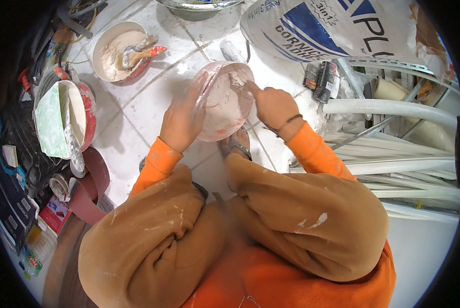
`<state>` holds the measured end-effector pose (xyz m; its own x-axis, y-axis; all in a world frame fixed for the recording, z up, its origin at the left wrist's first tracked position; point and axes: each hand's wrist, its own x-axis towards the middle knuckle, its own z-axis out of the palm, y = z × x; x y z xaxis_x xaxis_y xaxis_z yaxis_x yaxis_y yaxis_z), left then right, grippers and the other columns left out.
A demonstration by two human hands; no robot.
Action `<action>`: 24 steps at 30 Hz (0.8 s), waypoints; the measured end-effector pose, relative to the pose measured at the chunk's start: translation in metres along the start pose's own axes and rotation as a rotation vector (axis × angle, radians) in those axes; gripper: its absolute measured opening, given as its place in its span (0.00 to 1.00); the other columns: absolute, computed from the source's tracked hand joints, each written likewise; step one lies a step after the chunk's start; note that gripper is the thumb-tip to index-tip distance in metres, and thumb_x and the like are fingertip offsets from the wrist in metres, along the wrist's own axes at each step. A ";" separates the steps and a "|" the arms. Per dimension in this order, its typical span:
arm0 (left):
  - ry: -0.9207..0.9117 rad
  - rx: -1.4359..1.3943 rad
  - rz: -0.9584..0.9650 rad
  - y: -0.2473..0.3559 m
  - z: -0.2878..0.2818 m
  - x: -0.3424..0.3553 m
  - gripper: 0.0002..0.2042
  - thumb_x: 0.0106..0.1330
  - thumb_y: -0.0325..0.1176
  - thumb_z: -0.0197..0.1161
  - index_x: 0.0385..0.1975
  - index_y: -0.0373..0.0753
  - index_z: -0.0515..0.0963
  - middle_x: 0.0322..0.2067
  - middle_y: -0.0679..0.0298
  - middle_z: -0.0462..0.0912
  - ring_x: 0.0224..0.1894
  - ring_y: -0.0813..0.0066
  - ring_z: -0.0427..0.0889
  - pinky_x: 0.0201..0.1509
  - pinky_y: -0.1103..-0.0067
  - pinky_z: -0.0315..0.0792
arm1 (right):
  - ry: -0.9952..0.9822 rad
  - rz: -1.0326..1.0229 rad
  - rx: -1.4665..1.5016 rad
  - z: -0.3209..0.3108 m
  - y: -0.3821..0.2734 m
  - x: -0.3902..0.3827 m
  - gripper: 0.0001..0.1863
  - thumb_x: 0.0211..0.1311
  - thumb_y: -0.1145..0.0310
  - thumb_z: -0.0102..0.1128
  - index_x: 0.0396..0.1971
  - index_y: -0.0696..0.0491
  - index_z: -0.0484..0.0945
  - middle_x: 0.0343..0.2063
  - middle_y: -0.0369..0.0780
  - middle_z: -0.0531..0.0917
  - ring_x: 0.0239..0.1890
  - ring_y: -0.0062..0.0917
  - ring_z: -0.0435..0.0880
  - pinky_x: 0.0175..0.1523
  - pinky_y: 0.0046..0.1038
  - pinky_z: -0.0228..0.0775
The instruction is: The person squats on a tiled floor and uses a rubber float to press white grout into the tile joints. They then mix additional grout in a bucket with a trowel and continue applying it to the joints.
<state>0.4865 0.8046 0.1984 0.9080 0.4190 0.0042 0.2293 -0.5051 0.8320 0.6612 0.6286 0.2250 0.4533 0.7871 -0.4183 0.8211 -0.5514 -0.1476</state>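
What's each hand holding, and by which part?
The left hand holds the bowl by its left side. The right hand is at its right rim; its hold is unclear.

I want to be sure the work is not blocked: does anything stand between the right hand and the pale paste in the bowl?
Nothing visible does. The right hand is at the right rim of the bowl, reaching toward the pale paste; the left hand holds the opposite side, clear of that path.

Building worksite, plaster-caked tub
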 end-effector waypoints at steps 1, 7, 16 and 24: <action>-0.016 0.006 -0.028 0.000 0.001 0.000 0.31 0.65 0.24 0.60 0.71 0.46 0.66 0.58 0.46 0.74 0.55 0.41 0.77 0.58 0.60 0.75 | -0.008 -0.024 -0.016 0.006 -0.006 0.002 0.17 0.64 0.68 0.54 0.51 0.57 0.77 0.27 0.49 0.85 0.32 0.46 0.87 0.36 0.44 0.79; 0.030 -0.021 -0.053 -0.017 0.010 -0.010 0.28 0.68 0.26 0.60 0.69 0.44 0.66 0.59 0.48 0.70 0.55 0.40 0.78 0.58 0.60 0.76 | -0.158 -0.089 0.035 0.038 -0.041 -0.027 0.22 0.64 0.71 0.52 0.56 0.65 0.74 0.27 0.49 0.86 0.33 0.45 0.88 0.36 0.43 0.80; 0.043 -0.316 -0.170 -0.083 0.006 0.005 0.27 0.74 0.37 0.57 0.69 0.31 0.64 0.61 0.46 0.75 0.61 0.55 0.77 0.66 0.68 0.69 | -0.244 -0.114 0.812 0.051 0.000 -0.027 0.28 0.69 0.66 0.56 0.68 0.58 0.68 0.29 0.46 0.86 0.29 0.32 0.85 0.35 0.36 0.78; 0.243 -0.450 -0.326 -0.073 -0.030 -0.009 0.17 0.76 0.36 0.59 0.57 0.31 0.75 0.47 0.63 0.84 0.48 0.75 0.82 0.54 0.76 0.75 | -0.060 0.012 1.477 0.079 0.006 -0.033 0.30 0.76 0.62 0.56 0.73 0.57 0.63 0.36 0.40 0.85 0.26 0.13 0.78 0.28 0.18 0.72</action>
<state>0.4507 0.8606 0.1540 0.6976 0.6855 -0.2084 0.2637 0.0248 0.9643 0.6238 0.5779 0.1675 0.4126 0.7884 -0.4564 -0.2883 -0.3622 -0.8864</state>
